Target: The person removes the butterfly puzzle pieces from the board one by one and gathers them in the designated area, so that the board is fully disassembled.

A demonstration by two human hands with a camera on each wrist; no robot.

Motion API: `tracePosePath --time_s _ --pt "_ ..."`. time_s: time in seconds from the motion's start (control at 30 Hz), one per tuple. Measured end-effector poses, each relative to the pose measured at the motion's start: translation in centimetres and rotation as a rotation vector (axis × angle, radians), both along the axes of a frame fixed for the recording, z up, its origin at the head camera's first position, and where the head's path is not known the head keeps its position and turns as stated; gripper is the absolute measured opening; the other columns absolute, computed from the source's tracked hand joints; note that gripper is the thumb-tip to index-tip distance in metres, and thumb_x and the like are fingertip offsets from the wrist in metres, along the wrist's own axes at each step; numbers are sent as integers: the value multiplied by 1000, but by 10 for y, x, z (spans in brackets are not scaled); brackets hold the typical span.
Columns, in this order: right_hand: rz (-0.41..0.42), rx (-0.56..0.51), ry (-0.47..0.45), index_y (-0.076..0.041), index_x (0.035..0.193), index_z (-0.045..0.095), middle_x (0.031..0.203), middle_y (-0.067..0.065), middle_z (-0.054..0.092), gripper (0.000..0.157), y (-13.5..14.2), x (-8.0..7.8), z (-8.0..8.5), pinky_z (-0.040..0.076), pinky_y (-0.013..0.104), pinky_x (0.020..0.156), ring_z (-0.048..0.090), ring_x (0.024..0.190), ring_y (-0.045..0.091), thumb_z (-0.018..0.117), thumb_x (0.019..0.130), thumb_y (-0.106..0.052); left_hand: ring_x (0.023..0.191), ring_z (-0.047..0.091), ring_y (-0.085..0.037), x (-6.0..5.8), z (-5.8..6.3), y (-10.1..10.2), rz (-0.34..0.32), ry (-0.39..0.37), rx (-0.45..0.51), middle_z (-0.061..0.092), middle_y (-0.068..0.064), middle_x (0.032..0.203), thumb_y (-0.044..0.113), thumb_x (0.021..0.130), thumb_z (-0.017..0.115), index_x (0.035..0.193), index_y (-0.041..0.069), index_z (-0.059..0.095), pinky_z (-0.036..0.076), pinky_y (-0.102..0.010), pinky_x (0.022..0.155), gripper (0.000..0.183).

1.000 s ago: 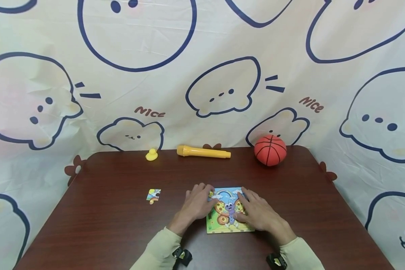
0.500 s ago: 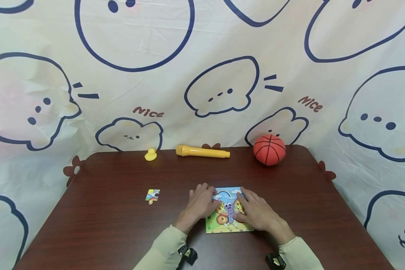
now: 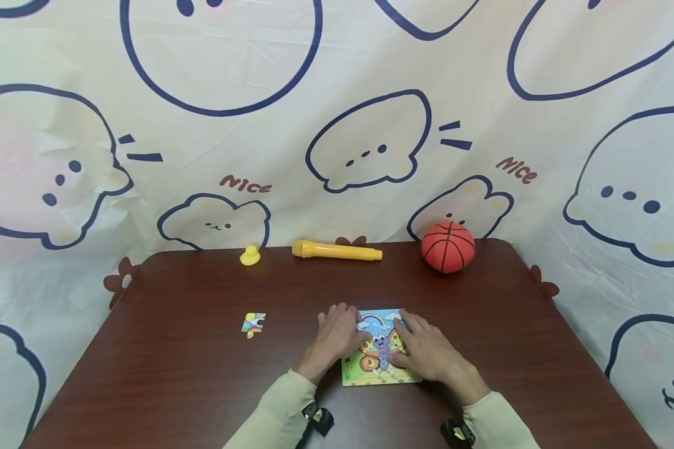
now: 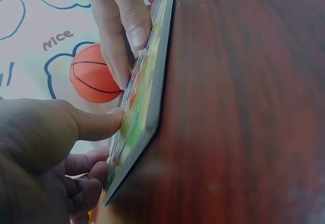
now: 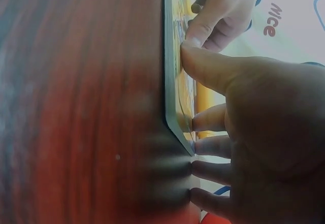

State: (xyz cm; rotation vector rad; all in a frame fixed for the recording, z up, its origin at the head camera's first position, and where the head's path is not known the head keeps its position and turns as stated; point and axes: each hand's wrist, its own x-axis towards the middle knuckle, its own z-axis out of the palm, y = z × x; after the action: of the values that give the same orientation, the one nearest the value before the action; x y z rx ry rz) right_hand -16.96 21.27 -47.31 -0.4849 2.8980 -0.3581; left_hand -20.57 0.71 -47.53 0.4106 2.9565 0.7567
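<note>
A puzzle board (image 3: 379, 375) with a butterfly, a rainbow and a blue sky lies flat on the table. My left hand (image 3: 337, 337) rests over its left side. In the left wrist view its thumb (image 4: 99, 124) touches the board's picture, and the other fingers bend loosely by the edge. My right hand (image 3: 429, 352) lies across the right side, fingers spread; in the right wrist view the thumb (image 5: 203, 64) touches the top and some fingertips reach past the edge. Both hands hide parts of the picture. Apart on the left lies a loose puzzle piece (image 3: 253, 324).
Along the back of the brown table (image 3: 191, 374) stand a yellow toy duck (image 3: 249, 255), a yellow toy microphone (image 3: 337, 250) and a red toy basketball (image 3: 448, 247). Behind them hangs a white cartoon-print cloth (image 3: 292, 143).
My left hand has shifted slightly to the right over the board. The right hand and the loose piece stay in place; the head view has tilted a little.
</note>
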Motion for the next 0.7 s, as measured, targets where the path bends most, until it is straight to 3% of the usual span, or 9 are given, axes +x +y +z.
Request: tracePosePath --time_s 0.37,0.57,0.7 --pt "7 6 6 -10 148 39 158 15 28 79 0 -1 0 31 58 109 30 143 35 63 87 -54 88 52 -21 -1 2 9 44 -12 -45 62 -2 94 37 80 76 103 11 65 29 -39 77 36" --pt "1 7 -5 -10 148 38 158 14 27 80 0 -1 0 30 58 110 29 143 35 62 87 -55 88 54 -18 -1 0 8 4 -6 26 64 1 93 30 82 75 113 16 58 28 -38 77 38" --pt "3 7 -13 -10 148 38 158 15 27 80 0 0 1 30 58 110 29 143 35 62 87 -56 95 56 -18 -1 -2 6 -39 24 46 66 2 102 26 86 70 120 22 57 27 -39 77 36"
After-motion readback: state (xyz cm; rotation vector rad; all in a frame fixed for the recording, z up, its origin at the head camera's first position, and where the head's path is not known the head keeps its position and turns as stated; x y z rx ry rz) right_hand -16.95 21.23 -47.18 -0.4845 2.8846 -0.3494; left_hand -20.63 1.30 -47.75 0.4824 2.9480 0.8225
